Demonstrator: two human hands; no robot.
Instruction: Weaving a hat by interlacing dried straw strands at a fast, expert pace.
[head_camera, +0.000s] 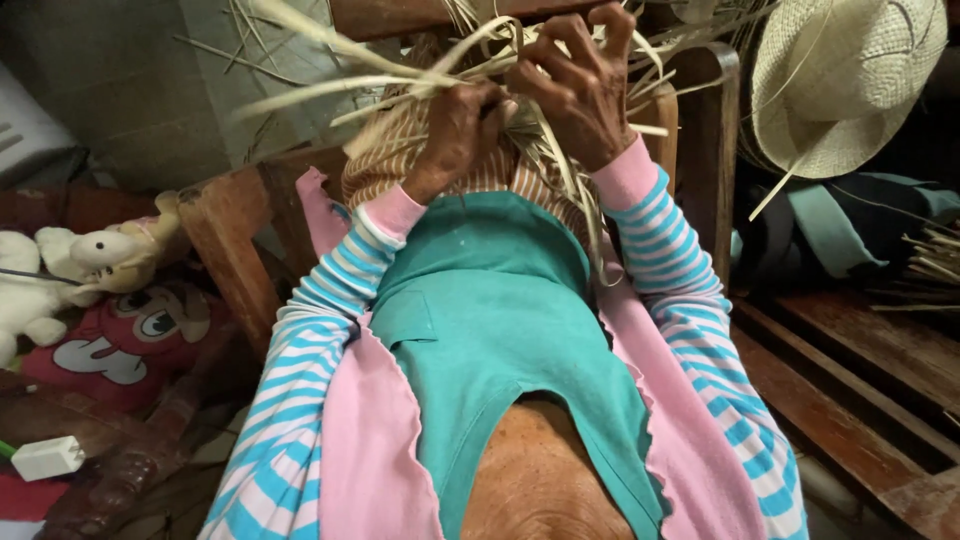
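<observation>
**Two hands weaving pale straw strips over a lap**

Seen from above, looking down the person's own body. Both hands work close together near the top of the view. The left hand (455, 135) is closed around a bundle of pale straw strips (400, 85), which fan out up and to the left. The right hand (580, 85) sits just beside it, fingers curled and spread, pinching more of the same strips. Under the hands lies a partly woven straw piece (400, 150), tan with fine ribs, resting against a teal apron (490, 300).

The sleeves are striped blue and white with pink cuffs, and a pink garment shows at both sides of the apron.

The working room is tight. A wooden chair arm (235, 250) runs along the left, close to the left elbow. A dark wooden post (710, 140) stands just behind the right wrist, and loose strips cross in front of it.

To the far left, stuffed toys (90, 260) lie in a heap, with a small white plug (45, 458) below them. At the upper right a finished straw hat (850, 80) hangs, well apart from the hands. Below it lie dark and teal cloth (830, 225) and a wooden bench (860, 370), with more loose straw at the right edge.
</observation>
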